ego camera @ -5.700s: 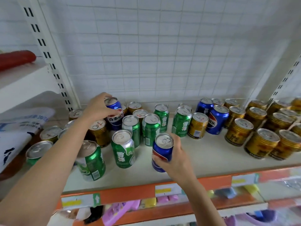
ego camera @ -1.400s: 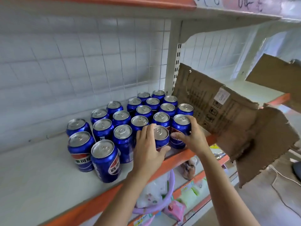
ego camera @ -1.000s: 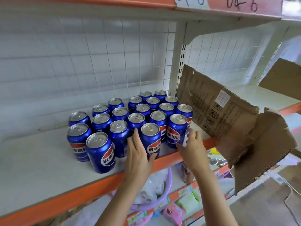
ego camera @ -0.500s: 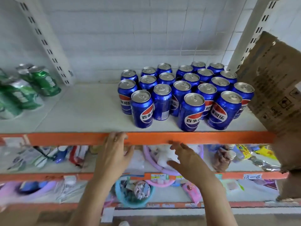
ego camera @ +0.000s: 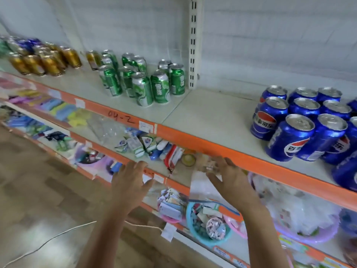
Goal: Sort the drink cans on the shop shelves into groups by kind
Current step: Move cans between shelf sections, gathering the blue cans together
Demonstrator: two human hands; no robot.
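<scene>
Several blue cans (ego camera: 301,120) stand packed together at the right of the white shelf (ego camera: 208,115). Left of the slotted upright (ego camera: 193,41) stands a cluster of several green cans (ego camera: 143,82). Farther left, several gold cans (ego camera: 44,60) stand in a group, with a lone gold can (ego camera: 92,59) beside the green ones and a few blurred blue cans (ego camera: 29,43) behind. My left hand (ego camera: 129,184) and right hand (ego camera: 231,180) hover below the shelf's orange front edge, fingers spread, holding nothing.
Lower shelves with orange edges hold small packets (ego camera: 139,144), a blue bowl (ego camera: 208,223) of wrapped items and pink and purple basins (ego camera: 307,229). A white cord (ego camera: 48,238) runs across the wooden floor at the lower left.
Both hands let go of the blue cans and dropped below the shelf edge. The view has swung left, bringing the green and gold groups into sight; the cardboard flap is out of frame.
</scene>
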